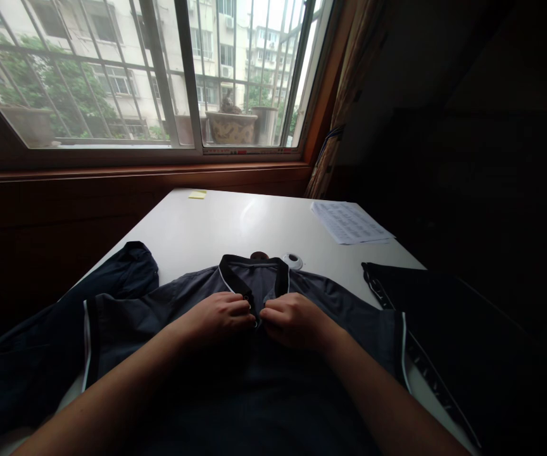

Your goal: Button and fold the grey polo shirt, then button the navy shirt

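A dark short-sleeved polo shirt (159,301) is spread out on a white table, its black collar (230,259) edged with a thin white line and pointing away from me. My left hand (223,313) pinches the left edge of the front opening just below the collar. Close beside it, my right hand (292,316) has its fingers closed on the opposite edge of the same opening. Small shiny round spots, which look like buttons or snaps, show by the left fingertips. Both thumbs are mostly hidden.
Dark folded clothing (131,272) lies at the left, and another dark garment (425,297) at the right. Printed papers (349,223) and a yellow sticky note (197,194) are on the white table (273,218). A white ring-shaped item (292,260) sits behind the collar. A barred window is ahead.
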{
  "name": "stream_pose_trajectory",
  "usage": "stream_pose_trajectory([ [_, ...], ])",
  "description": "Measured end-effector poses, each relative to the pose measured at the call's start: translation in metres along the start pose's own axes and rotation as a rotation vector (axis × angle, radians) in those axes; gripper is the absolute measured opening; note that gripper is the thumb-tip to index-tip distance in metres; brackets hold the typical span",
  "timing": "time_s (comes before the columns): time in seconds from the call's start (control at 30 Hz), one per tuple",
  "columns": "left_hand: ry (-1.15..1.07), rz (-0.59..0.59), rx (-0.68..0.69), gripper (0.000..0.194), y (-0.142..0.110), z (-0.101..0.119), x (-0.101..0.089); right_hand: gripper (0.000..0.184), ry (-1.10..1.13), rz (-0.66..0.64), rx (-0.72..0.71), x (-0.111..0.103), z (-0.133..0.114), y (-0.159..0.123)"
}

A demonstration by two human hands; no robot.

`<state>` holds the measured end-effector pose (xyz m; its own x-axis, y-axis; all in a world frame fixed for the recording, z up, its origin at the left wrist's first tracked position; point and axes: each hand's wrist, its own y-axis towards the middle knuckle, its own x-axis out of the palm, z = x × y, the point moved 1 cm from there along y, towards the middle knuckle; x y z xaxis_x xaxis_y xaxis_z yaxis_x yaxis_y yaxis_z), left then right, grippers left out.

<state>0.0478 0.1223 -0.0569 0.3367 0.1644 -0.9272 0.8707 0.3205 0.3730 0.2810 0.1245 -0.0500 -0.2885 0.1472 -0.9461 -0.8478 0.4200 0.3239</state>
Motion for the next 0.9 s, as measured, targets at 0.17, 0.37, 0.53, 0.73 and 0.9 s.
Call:
stream_pose_trajectory([
  [0.17,0.031,0.000,0.014,0.013,0.0006,0.0034,-0.0029,0.012,-0.018,0.022,-0.026,0.0012,0.0008,-0.0011],
  [0.37,0.058,-0.016,0.036,0.012,0.0012,0.0048,-0.0011,0.011,-0.014,0.020,-0.018,-0.0017,0.0006,-0.0009],
  [0.53,0.076,-0.033,0.015,0.015,0.0008,0.0021,0.0050,0.011,-0.039,-0.003,-0.019,0.0008,0.0015,-0.0026],
  [0.73,0.100,0.029,0.020,0.020,0.0006,-0.0001,0.0041,0.014,-0.008,0.020,-0.010,0.0012,0.0009,-0.0027],
  [0.9,0.109,0.105,0.042,0.017,0.0009,0.0011,-0.0013,0.014,0.048,0.041,0.001,-0.0013,-0.0001,-0.0009],
])
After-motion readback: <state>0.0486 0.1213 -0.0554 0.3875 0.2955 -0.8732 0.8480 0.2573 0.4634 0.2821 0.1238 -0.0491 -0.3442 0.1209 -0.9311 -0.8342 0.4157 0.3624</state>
